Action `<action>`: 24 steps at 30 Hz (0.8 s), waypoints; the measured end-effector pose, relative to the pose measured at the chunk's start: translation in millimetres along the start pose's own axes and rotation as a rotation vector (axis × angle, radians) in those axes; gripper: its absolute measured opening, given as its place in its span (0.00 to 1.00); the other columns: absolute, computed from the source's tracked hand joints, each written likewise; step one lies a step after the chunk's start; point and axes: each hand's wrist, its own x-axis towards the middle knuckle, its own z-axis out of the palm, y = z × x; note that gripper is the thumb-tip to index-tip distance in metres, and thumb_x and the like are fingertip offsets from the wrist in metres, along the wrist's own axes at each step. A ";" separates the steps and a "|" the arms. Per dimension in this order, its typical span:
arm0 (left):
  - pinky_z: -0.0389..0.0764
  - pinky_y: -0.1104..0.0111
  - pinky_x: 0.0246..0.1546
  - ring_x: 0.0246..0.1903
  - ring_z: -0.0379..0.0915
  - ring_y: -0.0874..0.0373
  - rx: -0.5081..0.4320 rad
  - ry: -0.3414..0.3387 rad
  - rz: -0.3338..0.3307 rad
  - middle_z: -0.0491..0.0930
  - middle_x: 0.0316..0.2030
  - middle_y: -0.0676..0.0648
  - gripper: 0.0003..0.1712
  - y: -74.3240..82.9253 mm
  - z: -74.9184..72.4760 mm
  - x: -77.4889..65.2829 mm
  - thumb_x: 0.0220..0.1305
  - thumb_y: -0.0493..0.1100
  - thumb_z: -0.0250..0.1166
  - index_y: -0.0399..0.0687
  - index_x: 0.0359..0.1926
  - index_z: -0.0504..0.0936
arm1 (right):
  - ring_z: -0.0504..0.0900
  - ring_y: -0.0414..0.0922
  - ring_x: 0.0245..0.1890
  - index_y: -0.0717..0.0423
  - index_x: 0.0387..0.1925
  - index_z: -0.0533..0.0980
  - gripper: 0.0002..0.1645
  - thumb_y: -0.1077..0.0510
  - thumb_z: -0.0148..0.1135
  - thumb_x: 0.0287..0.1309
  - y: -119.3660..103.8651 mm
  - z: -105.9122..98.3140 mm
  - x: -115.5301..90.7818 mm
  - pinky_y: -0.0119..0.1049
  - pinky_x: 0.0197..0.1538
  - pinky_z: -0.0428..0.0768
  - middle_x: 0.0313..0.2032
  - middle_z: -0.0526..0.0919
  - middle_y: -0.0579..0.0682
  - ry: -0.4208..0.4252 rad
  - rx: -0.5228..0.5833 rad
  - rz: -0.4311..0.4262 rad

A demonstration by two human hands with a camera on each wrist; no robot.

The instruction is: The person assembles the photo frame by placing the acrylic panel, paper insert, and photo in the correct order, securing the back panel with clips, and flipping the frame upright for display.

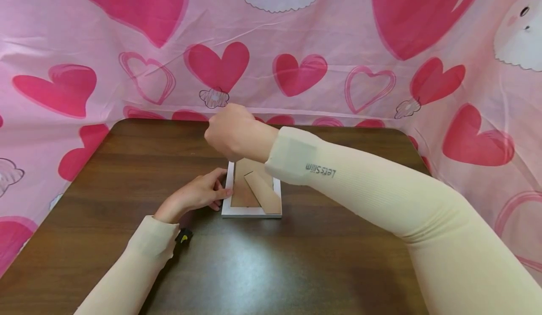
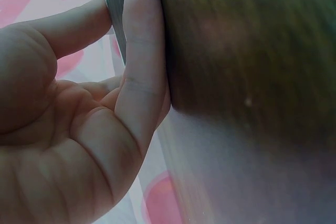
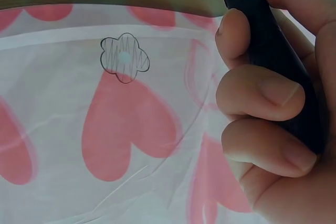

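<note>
A white-edged picture frame [image 1: 251, 212] lies face down on the table, its brown backing [image 1: 242, 193] and tan stand leg [image 1: 263, 192] uppermost. My left hand [image 1: 199, 191] grips the frame's left side, thumb on the border and fingers along the outer edge. In the left wrist view a finger presses flat against that edge. Above the frame's far end, my right hand [image 1: 237, 131] is raised in a fist. The right wrist view reveals a black-handled screwdriver [image 3: 283, 72] in its curled fingers; only the start of its metal shaft shows. The fist hides the frame's far end.
A small black thing with a yellow mark [image 1: 184, 236] is beside the left wrist, partly hidden by the sleeve. The brown wooden table [image 1: 330, 254] ends at a pink heart-patterned cloth [image 1: 305, 32] hanging behind and at both sides.
</note>
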 end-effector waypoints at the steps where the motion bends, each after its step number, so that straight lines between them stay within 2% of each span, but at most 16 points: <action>1: 0.84 0.61 0.31 0.29 0.75 0.49 0.002 0.002 0.000 0.73 0.35 0.39 0.35 -0.5 0.1 -0.1 0.64 0.45 0.64 0.46 0.67 0.58 | 0.74 0.41 0.31 0.40 0.37 0.79 0.09 0.49 0.57 0.53 0.4 1.1 -0.5 0.41 0.36 0.81 0.33 0.78 0.41 0.003 0.001 -0.001; 11: 0.84 0.61 0.31 0.28 0.76 0.49 0.003 0.013 -0.029 0.73 0.35 0.39 0.36 -0.5 1.4 0.8 0.63 0.46 0.65 0.49 0.68 0.58 | 0.73 0.42 0.27 0.42 0.32 0.78 0.07 0.49 0.59 0.50 7.9 16.8 -11.1 0.38 0.31 0.79 0.27 0.76 0.42 0.011 0.028 0.012; 15: 0.84 0.61 0.31 0.28 0.76 0.49 0.005 0.015 -0.045 0.73 0.35 0.39 0.37 0.5 1.9 1.7 0.63 0.46 0.66 0.49 0.68 0.58 | 0.74 0.43 0.26 0.42 0.32 0.80 0.06 0.49 0.59 0.52 10.4 26.6 -17.9 0.38 0.30 0.79 0.27 0.79 0.42 0.035 0.066 0.021; 24: 0.84 0.61 0.30 0.28 0.75 0.50 0.000 0.015 -0.025 0.73 0.34 0.39 0.36 0.1 0.8 1.8 0.63 0.44 0.66 0.45 0.67 0.58 | 0.76 0.46 0.28 0.42 0.29 0.81 0.07 0.48 0.60 0.55 20.9 48.5 -30.3 0.41 0.32 0.80 0.27 0.81 0.42 0.099 0.194 -0.004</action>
